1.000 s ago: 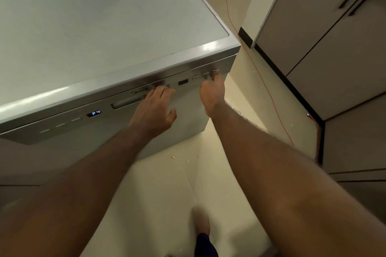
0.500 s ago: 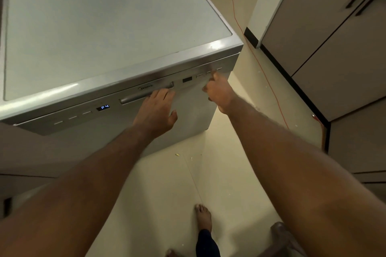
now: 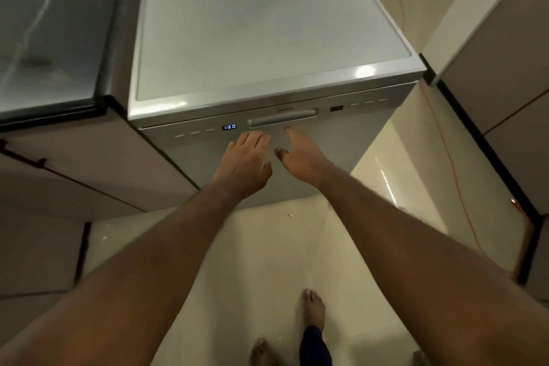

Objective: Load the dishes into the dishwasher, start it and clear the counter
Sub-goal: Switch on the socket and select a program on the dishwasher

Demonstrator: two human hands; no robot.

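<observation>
A silver freestanding dishwasher (image 3: 341,145) stands in front of me with its door closed. Its small blue display (image 3: 229,127) reads 1:30, left of the recessed door handle (image 3: 283,121). My left hand (image 3: 245,163) lies flat, fingers straight, against the door just below the display. My right hand (image 3: 300,154) is beside it, fingers extended toward the door under the handle, holding nothing. A row of touch buttons (image 3: 368,102) sits at the panel's right end.
A dark glossy counter (image 3: 50,36) adjoins the dishwasher on the left, above beige cabinet fronts (image 3: 74,181). Tall beige cabinets (image 3: 505,68) stand at right. An orange cable (image 3: 454,175) runs along the pale tiled floor. My bare feet (image 3: 313,307) show below.
My right hand left the buttons at the panel's right end and moved left to the door beside my left hand. The display changed from P4 to 1:30. My view pulled back and shifted left.
</observation>
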